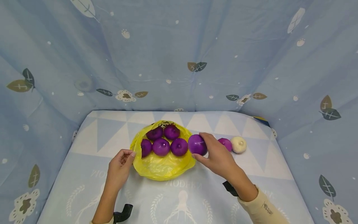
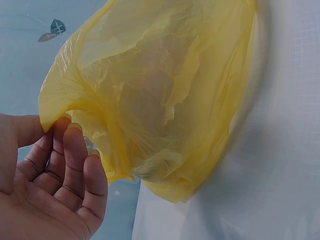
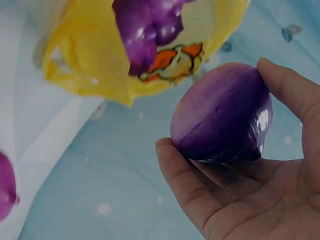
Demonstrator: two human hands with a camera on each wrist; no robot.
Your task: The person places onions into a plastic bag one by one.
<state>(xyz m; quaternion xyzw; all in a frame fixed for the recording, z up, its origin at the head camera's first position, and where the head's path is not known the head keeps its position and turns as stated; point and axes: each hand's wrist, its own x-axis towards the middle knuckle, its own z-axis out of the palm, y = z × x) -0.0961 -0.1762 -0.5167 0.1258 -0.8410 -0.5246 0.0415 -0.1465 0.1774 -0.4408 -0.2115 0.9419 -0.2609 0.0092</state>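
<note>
A yellow plastic bag (image 1: 163, 169) lies with its mouth wide apart on the table, and several purple onions (image 1: 161, 147) sit inside it. At the bag's left rim, my left hand (image 1: 119, 169) pinches the plastic between thumb and fingertips; the left wrist view shows the thin film (image 2: 150, 90) stretched from that pinch. My right hand (image 1: 219, 155) grips another purple onion (image 1: 197, 145) just beyond the bag's right rim. In the right wrist view, thumb and fingers curl round this glossy onion (image 3: 225, 115), and a small pointed tip shows on it.
To the right of my right hand, a purple onion (image 1: 225, 144) and a white onion (image 1: 239, 145) stand side by side on the patterned tablecloth (image 1: 179, 199). Blue printed curtains (image 1: 167, 46) hang behind the table and along both sides.
</note>
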